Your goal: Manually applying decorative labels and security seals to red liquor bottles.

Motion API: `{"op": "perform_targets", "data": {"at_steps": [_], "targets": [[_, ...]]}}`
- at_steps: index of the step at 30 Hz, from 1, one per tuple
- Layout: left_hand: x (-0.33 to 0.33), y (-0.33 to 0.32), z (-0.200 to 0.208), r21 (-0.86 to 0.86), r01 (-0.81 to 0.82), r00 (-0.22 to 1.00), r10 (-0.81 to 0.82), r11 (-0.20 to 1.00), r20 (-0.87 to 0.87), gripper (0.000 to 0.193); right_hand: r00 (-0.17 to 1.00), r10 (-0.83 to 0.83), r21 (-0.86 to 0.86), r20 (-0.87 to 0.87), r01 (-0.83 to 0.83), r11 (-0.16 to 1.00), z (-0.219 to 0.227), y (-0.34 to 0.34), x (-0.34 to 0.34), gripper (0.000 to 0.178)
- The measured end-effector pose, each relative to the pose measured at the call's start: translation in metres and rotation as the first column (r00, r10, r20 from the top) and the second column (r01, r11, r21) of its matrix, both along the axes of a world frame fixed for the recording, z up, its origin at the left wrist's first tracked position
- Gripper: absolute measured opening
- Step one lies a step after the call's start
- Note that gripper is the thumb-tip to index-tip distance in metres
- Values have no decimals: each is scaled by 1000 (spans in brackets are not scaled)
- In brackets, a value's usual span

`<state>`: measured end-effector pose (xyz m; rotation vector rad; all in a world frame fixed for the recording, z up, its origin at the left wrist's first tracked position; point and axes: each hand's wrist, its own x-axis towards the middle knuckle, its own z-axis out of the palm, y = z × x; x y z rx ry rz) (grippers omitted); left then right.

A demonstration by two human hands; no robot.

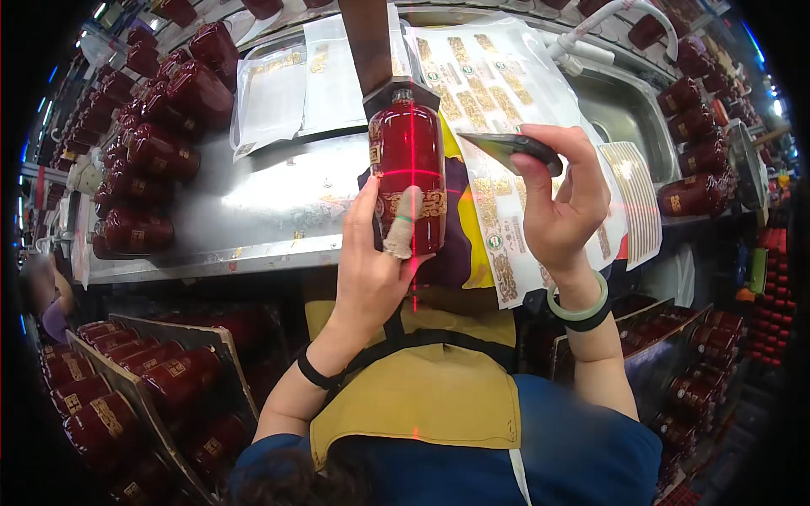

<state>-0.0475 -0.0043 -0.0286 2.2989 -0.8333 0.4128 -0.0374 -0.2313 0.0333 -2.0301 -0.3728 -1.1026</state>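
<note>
Red bottle (429, 152), its near end clasped by the left hand (371, 271), lies on purple cloth (453, 263), while to the right, apart from it, the right hand (567, 198) pinches a dark pointed tool (527, 150) above white sheets (548, 84) of gold labels (478, 94).

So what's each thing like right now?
Left fingers, holding the red bottle
Right fingers, pinching a dark tool
Red bottle, lit by red lines
Dark tool, held over the sticker sheet
Sticker sheet, spread out, gold stickers on it
Tan apron, worn
Left-side bottles, crowded together
</note>
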Motion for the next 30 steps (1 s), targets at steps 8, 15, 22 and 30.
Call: {"op": "perform_targets", "data": {"at_steps": [8,15,22,30], "targets": [[-2,-11,-1,-15,-56,998,57,998,31,74,999,-32,4,-12,33,999,2,3,1,28],[2,3,-10,-136,-35,999,30,990,-38,78,998,-52,17,-19,53,998,-1,2,-1,26],[-3,-20,-5,101,-118,984,103,988,143,77,991,-62,50,-116,68,996,-3,9,-2,26],[1,0,-15,-307,-141,978,84,941,-192,95,992,113,-368,-55,-125,922,-34,22,-3,24]]}}
